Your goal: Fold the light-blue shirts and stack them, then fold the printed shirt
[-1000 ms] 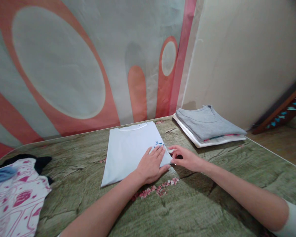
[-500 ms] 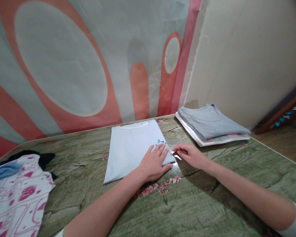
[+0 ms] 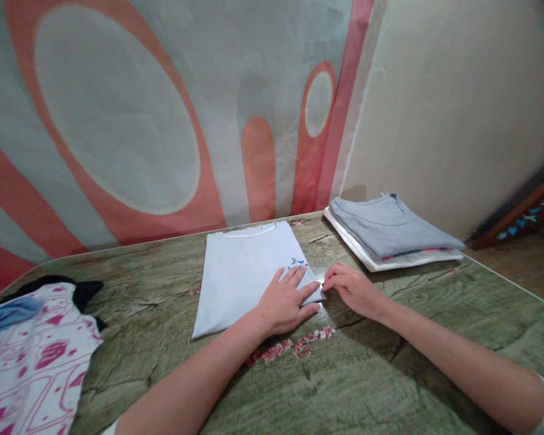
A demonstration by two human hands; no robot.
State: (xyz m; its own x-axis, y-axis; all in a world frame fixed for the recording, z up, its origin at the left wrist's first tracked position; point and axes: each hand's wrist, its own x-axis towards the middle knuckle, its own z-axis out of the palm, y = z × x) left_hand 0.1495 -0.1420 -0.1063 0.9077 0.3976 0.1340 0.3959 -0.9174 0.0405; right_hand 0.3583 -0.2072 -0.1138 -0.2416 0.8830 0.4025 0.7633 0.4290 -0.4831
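Observation:
A pale blue t-shirt [image 3: 242,272], folded into a long rectangle with its collar toward the wall, lies on the green wood-patterned table [image 3: 381,362]. Blue print shows at its right edge. My left hand [image 3: 285,302] lies flat on the shirt's near right corner, fingers stretched out and pressing the cloth down. My right hand [image 3: 351,287] sits just beside that corner, its fingers pinched on the shirt's right edge.
A stack of folded shirts [image 3: 392,232], grey on top, sits at the table's far right. A heap of unfolded clothes [image 3: 31,356], white with pink print over black and blue, lies at the left edge. A patterned orange and grey cloth hangs behind the table.
My right hand has shifted slightly along the shirt's right edge and now pinches it close to my left fingertips. My left hand has stayed flat on the corner.

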